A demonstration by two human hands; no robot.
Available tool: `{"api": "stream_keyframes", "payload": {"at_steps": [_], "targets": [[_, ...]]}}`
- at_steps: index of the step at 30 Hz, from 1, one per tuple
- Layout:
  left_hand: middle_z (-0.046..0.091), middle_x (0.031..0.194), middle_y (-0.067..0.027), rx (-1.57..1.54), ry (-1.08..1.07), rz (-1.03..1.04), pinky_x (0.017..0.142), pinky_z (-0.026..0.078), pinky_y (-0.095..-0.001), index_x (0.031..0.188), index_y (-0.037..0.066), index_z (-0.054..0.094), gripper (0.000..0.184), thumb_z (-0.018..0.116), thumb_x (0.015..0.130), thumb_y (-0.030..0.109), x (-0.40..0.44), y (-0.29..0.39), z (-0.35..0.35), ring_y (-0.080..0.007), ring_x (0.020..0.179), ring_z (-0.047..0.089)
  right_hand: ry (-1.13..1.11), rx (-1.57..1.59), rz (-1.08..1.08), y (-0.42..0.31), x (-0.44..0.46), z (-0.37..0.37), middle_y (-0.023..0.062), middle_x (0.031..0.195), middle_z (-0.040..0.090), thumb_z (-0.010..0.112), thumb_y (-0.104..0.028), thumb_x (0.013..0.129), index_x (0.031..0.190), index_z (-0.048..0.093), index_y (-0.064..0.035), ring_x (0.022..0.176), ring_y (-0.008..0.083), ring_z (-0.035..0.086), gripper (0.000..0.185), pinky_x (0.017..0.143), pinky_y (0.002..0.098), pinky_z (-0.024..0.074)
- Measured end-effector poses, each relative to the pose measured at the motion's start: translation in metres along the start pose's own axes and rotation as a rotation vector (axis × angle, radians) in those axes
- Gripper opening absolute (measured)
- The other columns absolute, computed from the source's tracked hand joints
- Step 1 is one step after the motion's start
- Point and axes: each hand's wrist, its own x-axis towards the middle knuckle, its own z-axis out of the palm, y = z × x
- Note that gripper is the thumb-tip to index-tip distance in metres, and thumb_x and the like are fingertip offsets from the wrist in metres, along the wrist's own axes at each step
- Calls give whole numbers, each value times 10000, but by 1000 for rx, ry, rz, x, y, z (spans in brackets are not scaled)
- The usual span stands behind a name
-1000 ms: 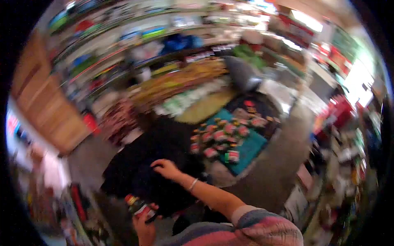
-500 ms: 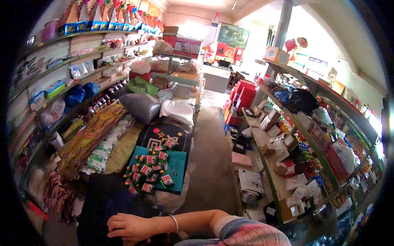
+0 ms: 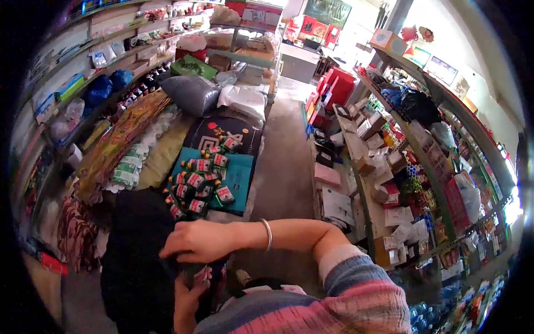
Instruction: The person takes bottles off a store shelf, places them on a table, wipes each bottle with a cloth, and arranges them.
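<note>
Fingers of the left hand (image 3: 188, 294) wrap a dark object (image 3: 191, 274), mostly hidden, low in front of the person. Just above it the right hand (image 3: 199, 241) curls downward; whether it grips, I can't tell. Black cloth (image 3: 133, 261) spreads beside them. Beyond, red-labelled bottles (image 3: 195, 181) lie heaped on a flat teal box (image 3: 240, 181), a grey sack (image 3: 192, 94) farther off.

The aisle floor (image 3: 283, 172) offers an open lane, hemmed on its right by the crowded shelf (image 3: 364, 220). Just beyond the hands (image 3: 199, 240), clustered bottles (image 3: 194, 180) block a low pass forward, with a gray sack (image 3: 192, 94) behind. Space over the black cloth (image 3: 133, 250) seems free, though darkness hides detail.
</note>
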Motion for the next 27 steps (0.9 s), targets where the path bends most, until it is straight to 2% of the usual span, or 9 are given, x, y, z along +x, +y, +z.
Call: {"api": "stream_keyframes", "payload": {"at_steps": [4, 5, 7, 8, 11, 15, 21, 24, 27], "targets": [[618, 967, -115, 1, 52, -65, 781, 460, -293, 1114, -29, 515, 490, 614, 634, -37, 1, 18, 9, -182, 852, 591, 412, -12, 321, -12, 6, -33, 158, 920, 590, 610, -124, 786, 1031, 499, -40, 817, 317, 592, 282, 734, 384, 476], [617, 970, -116, -41, 29, -75, 766, 465, -291, 1123, -25, 512, 496, 617, 638, -32, 3, 17, 6, -184, 855, 591, 396, 125, 460, -24, 5, -44, 172, 1033, 571, 627, -148, 776, 1087, 495, -42, 948, 324, 564, 354, 813, 383, 450], [610, 990, -115, -85, -14, -80, 737, 476, -291, 1142, -13, 505, 512, 631, 646, -18, 7, 11, -3, -194, 872, 591, 424, 21, -46, -32, 0, -45, 196, 1202, 491, 647, -188, 763, 1157, 481, -48, 1090, 346, 484, 450, 912, 420, 387], [604, 1008, -114, -84, -38, -79, 724, 482, -292, 1153, -5, 500, 523, 642, 649, -8, 9, 1, -14, -203, 888, 590, 213, 16, -101, -34, -4, -37, 200, 1321, 388, 672, -232, 743, 1214, 463, -55, 1180, 350, 399, 545, 979, 461, 314], [583, 1049, -107, -170, -3, -140, 697, 498, -303, 1194, 21, 474, 560, 672, 670, 31, -8, 32, 12, -225, 931, 587, -115, -200, -292, -30, -21, -16, 170, 1319, 395, 690, -259, 721, 1200, 504, -120, 1183, 321, 402, 533, 984, 450, 308], [536, 1130, -101, -230, -213, -153, 756, 506, -329, 1239, 48, 434, 568, 662, 719, 56, -12, 42, 20, -229, 1017, 564, -99, -137, -258, -22, -28, -20, 162, 1164, 456, 684, -271, 724, 1158, 530, -147, 1016, 313, 493, 476, 844, 418, 415], [486, 1211, -106, -170, -8, -347, 934, 421, -352, 1266, 42, 399, 647, 666, 678, 41, -2, 15, 10, -235, 1134, 481, 72, -271, -103, -9, -35, 13, 132, 897, 474, 663, -274, 746, 1060, 544, -130, 755, 291, 549, 366, 590, 390, 466], [511, 1188, -111, 507, -42, 11, 935, 406, -344, 1269, 34, 394, 663, 677, 671, 81, 7, -13, -15, -242, 1096, 506, 125, -264, 42, -10, -33, 21, 118, 837, 489, 650, -265, 762, 1036, 543, -129, 704, 297, 559, 324, 560, 398, 465], [534, 1161, -121, 537, 136, 132, 914, 407, -337, 1243, 32, 429, 623, 670, 676, 121, 9, -22, -19, -236, 1070, 520, 218, -217, 228, -7, -31, 26, 132, 793, 523, 627, -287, 778, 1035, 541, -126, 662, 322, 570, 315, 548, 418, 473]]}}
